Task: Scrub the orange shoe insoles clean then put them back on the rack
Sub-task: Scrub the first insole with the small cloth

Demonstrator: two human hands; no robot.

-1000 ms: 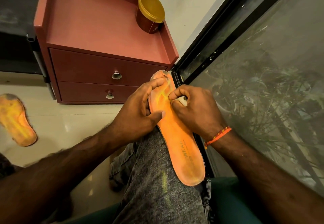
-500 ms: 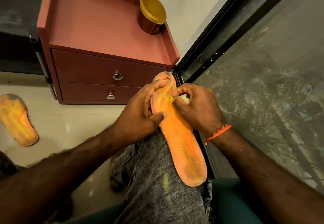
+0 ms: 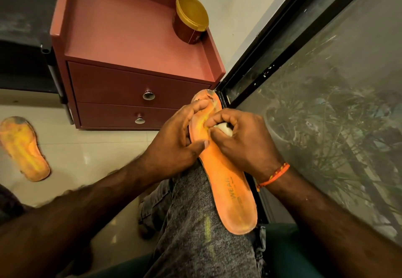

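An orange insole [image 3: 230, 193] lies along my grey-trousered knee, toe end pointing away, with grime and yellow streaks near the toe. My left hand [image 3: 174, 143] grips its left edge, thumb on top and fingers curled over the toe area. My right hand [image 3: 241, 140] is closed on a small white scrubbing piece [image 3: 224, 128] pressed against the insole's upper part. A second orange insole [image 3: 24, 149], dirty and streaked yellow, lies on the tiled floor at the far left.
A maroon two-drawer cabinet [image 3: 134, 95] stands ahead, with a gold-lidded jar [image 3: 191, 19] on its top. A black-framed glass pane [image 3: 326, 103] runs along the right. A dark rack or furniture edge [image 3: 24, 60] sits at the left.
My right hand with the white piece has worked slightly up the insole toward the toe. The left hand keeps its grip.
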